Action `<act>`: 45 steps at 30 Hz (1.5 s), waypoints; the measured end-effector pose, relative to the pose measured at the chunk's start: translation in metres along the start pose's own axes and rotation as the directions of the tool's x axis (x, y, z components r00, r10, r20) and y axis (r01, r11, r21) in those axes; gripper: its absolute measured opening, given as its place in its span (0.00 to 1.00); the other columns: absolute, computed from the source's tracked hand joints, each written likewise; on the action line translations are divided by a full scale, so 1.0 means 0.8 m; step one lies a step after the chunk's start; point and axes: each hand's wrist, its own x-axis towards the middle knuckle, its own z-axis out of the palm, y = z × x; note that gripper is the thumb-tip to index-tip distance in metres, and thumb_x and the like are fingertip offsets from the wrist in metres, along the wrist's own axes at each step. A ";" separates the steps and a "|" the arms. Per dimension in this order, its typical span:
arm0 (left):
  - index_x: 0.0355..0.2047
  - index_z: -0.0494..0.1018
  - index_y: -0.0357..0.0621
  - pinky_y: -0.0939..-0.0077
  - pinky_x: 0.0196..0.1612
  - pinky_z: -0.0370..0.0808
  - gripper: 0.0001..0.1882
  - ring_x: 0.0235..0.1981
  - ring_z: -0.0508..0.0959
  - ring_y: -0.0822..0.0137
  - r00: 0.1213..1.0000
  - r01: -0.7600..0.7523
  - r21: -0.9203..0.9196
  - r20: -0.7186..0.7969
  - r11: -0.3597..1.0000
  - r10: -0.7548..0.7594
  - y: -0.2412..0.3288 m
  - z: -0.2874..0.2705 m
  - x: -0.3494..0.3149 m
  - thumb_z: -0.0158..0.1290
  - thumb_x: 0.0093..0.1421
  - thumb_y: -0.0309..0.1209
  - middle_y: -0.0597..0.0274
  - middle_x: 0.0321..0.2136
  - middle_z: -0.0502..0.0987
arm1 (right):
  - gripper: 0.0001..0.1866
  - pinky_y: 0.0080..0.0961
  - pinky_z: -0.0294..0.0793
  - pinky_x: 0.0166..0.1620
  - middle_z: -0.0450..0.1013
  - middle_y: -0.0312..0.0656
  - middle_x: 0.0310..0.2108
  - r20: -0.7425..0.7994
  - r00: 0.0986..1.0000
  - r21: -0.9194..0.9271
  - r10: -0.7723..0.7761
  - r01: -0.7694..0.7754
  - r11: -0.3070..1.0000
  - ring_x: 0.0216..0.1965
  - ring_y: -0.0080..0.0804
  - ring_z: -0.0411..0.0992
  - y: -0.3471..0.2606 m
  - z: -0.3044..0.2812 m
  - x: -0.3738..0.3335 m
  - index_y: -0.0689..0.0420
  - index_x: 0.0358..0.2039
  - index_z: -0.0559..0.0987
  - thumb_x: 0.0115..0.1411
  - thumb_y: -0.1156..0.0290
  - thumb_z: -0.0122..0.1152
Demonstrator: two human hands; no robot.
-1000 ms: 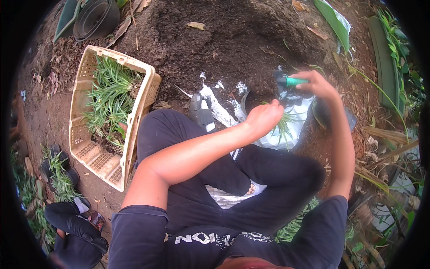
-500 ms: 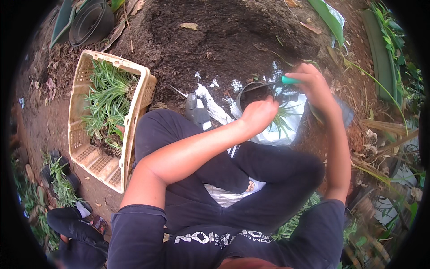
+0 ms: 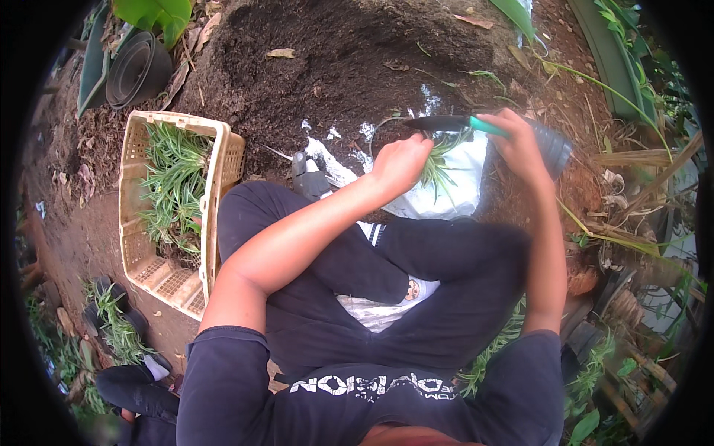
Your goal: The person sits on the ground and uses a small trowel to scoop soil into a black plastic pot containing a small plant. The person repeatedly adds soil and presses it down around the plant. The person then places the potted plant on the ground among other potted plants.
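Note:
My left hand [image 3: 402, 163] is closed, its fingertips pinching a small spider plant [image 3: 439, 172] with green and pale striped leaves. It is at the edge of a dark round pot [image 3: 381, 132], mostly hidden behind the hand and blade. A small trowel [image 3: 440, 123] with a dark pointed blade and a teal handle is gripped in my right hand [image 3: 516, 141]. Its blade points left, over the pot and just above the left fingertips. Beneath the leaves lies a white plastic sack [image 3: 465, 189], spread on the ground.
A cream plastic crate [image 3: 165, 286] of spider plants lies at the left. Dark loose soil [image 3: 335, 74] is heaped ahead. Black pots [image 3: 137, 70] are at the far left, and stacked black pots [image 3: 549, 147] lie right of my right hand. Another person's leg [image 3: 137, 386] shows at lower left.
The trowel blade has swung from slanting down into the pot to lying nearly level above it. My left hand still pinches the plant. The whole view has shifted slightly.

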 end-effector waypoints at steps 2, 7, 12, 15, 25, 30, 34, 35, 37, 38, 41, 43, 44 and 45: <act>0.38 0.73 0.37 0.47 0.38 0.80 0.06 0.37 0.83 0.40 1.000 -0.017 0.037 -0.001 0.999 0.017 0.009 0.002 -0.004 0.53 0.60 0.25 0.45 0.37 0.77 | 0.23 0.37 0.73 0.48 0.71 0.43 0.35 0.013 0.998 -0.107 -0.065 0.066 0.992 0.41 0.43 0.73 -0.001 0.016 0.010 0.51 0.52 0.86 0.55 0.83 0.68; 0.37 0.72 0.37 0.51 0.33 0.82 0.06 0.33 0.85 0.44 0.998 -0.049 0.118 -0.042 0.992 0.054 0.017 0.001 -0.007 0.53 0.58 0.22 0.47 0.34 0.78 | 0.23 0.38 0.76 0.49 0.72 0.40 0.36 0.045 0.974 -0.220 -0.223 0.228 0.949 0.43 0.42 0.73 -0.024 0.029 0.043 0.46 0.48 0.88 0.53 0.84 0.68; 0.35 0.74 0.36 0.54 0.31 0.82 0.06 0.31 0.85 0.46 0.996 -0.066 0.113 -0.054 0.991 0.073 0.018 0.005 -0.006 0.54 0.56 0.21 0.46 0.35 0.79 | 0.22 0.38 0.77 0.47 0.71 0.37 0.34 0.127 0.933 -0.225 -0.337 0.358 0.906 0.41 0.39 0.72 -0.042 0.034 0.076 0.46 0.44 0.89 0.52 0.84 0.67; 0.36 0.75 0.36 0.54 0.32 0.83 0.07 0.31 0.85 0.46 0.998 -0.047 0.102 -0.048 0.994 0.052 0.017 0.007 -0.007 0.54 0.56 0.21 0.46 0.35 0.79 | 0.21 0.38 0.77 0.47 0.71 0.37 0.34 0.160 0.915 -0.230 -0.370 0.399 0.887 0.41 0.39 0.72 -0.060 0.033 0.085 0.45 0.43 0.89 0.52 0.84 0.67; 0.36 0.76 0.35 0.54 0.33 0.83 0.08 0.32 0.86 0.45 0.998 -0.054 0.089 -0.033 0.995 0.057 0.017 -0.001 -0.009 0.55 0.54 0.19 0.44 0.34 0.79 | 0.22 0.37 0.76 0.45 0.70 0.38 0.33 0.027 0.960 -0.276 -0.278 0.274 0.921 0.40 0.37 0.72 -0.073 0.006 0.063 0.46 0.43 0.90 0.51 0.85 0.65; 0.37 0.77 0.36 0.50 0.38 0.82 0.08 0.36 0.85 0.42 1.000 -0.011 0.008 -0.014 1.000 0.011 0.016 0.001 -0.006 0.54 0.56 0.20 0.43 0.36 0.79 | 0.23 0.37 0.77 0.46 0.70 0.39 0.33 0.077 0.976 -0.279 -0.202 0.216 0.936 0.40 0.39 0.72 -0.045 0.017 0.049 0.46 0.45 0.89 0.53 0.85 0.64; 0.37 0.80 0.38 0.46 0.43 0.81 0.09 0.39 0.84 0.39 0.997 0.062 -0.084 0.050 0.995 -0.058 0.011 -0.013 -0.001 0.57 0.57 0.26 0.42 0.37 0.81 | 0.26 0.39 0.76 0.47 0.70 0.41 0.35 -0.009 0.992 -0.296 -0.124 0.116 0.948 0.42 0.41 0.74 -0.038 0.009 0.030 0.46 0.49 0.88 0.53 0.87 0.63; 0.37 0.80 0.38 0.46 0.43 0.81 0.09 0.39 0.84 0.38 0.996 0.072 -0.110 0.066 0.991 -0.065 0.010 -0.016 0.001 0.58 0.57 0.28 0.41 0.37 0.81 | 0.26 0.39 0.76 0.47 0.70 0.42 0.35 0.003 0.990 -0.292 -0.140 0.134 0.947 0.42 0.42 0.74 -0.037 0.010 0.026 0.46 0.49 0.88 0.53 0.87 0.63; 0.37 0.82 0.40 0.49 0.44 0.81 0.10 0.40 0.84 0.41 0.966 0.199 -0.097 0.189 0.975 -0.178 0.006 -0.024 0.014 0.60 0.61 0.34 0.45 0.36 0.84 | 0.27 0.41 0.76 0.47 0.70 0.43 0.36 0.023 0.988 -0.285 -0.150 0.150 0.947 0.43 0.43 0.74 -0.026 0.012 0.014 0.46 0.50 0.87 0.52 0.87 0.64; 0.38 0.82 0.40 0.51 0.43 0.81 0.11 0.38 0.85 0.44 0.972 0.167 -0.132 0.190 0.977 -0.140 -0.001 -0.025 0.015 0.61 0.61 0.34 0.47 0.35 0.85 | 0.28 0.43 0.75 0.46 0.71 0.43 0.36 0.001 0.994 -0.278 -0.106 0.102 0.955 0.44 0.46 0.75 -0.026 0.012 0.011 0.45 0.52 0.87 0.52 0.86 0.64; 0.41 0.83 0.40 0.60 0.38 0.82 0.12 0.30 0.85 0.58 0.986 -0.020 -0.309 0.149 0.951 0.069 -0.062 -0.012 0.024 0.64 0.60 0.32 0.53 0.31 0.85 | 0.27 0.45 0.76 0.46 0.71 0.44 0.36 -0.004 0.999 -0.309 -0.044 0.041 0.950 0.42 0.48 0.76 -0.032 0.012 0.006 0.44 0.52 0.87 0.55 0.84 0.64; 0.42 0.82 0.38 0.69 0.36 0.82 0.11 0.28 0.84 0.67 0.964 0.109 -0.448 0.267 0.887 0.017 -0.045 -0.031 0.032 0.62 0.59 0.27 0.58 0.29 0.84 | 0.22 0.46 0.77 0.46 0.72 0.44 0.37 0.041 0.998 -0.349 0.038 -0.022 0.937 0.43 0.49 0.77 -0.038 0.011 -0.016 0.44 0.53 0.86 0.60 0.79 0.63; 0.42 0.82 0.37 0.68 0.36 0.82 0.11 0.28 0.84 0.67 0.959 0.131 -0.424 0.283 0.896 -0.006 -0.044 -0.038 0.032 0.61 0.59 0.26 0.57 0.29 0.84 | 0.21 0.46 0.77 0.47 0.73 0.44 0.37 0.039 0.998 -0.364 0.051 -0.033 0.931 0.43 0.49 0.77 -0.044 0.011 -0.021 0.43 0.53 0.86 0.61 0.78 0.63; 0.41 0.82 0.36 0.68 0.36 0.82 0.11 0.28 0.84 0.67 0.954 0.153 -0.396 0.297 0.906 -0.031 -0.050 -0.042 0.035 0.60 0.59 0.26 0.57 0.29 0.84 | 0.20 0.46 0.78 0.47 0.73 0.44 0.37 0.035 0.998 -0.376 0.059 -0.042 0.926 0.43 0.49 0.77 -0.048 0.011 -0.024 0.43 0.53 0.86 0.62 0.76 0.63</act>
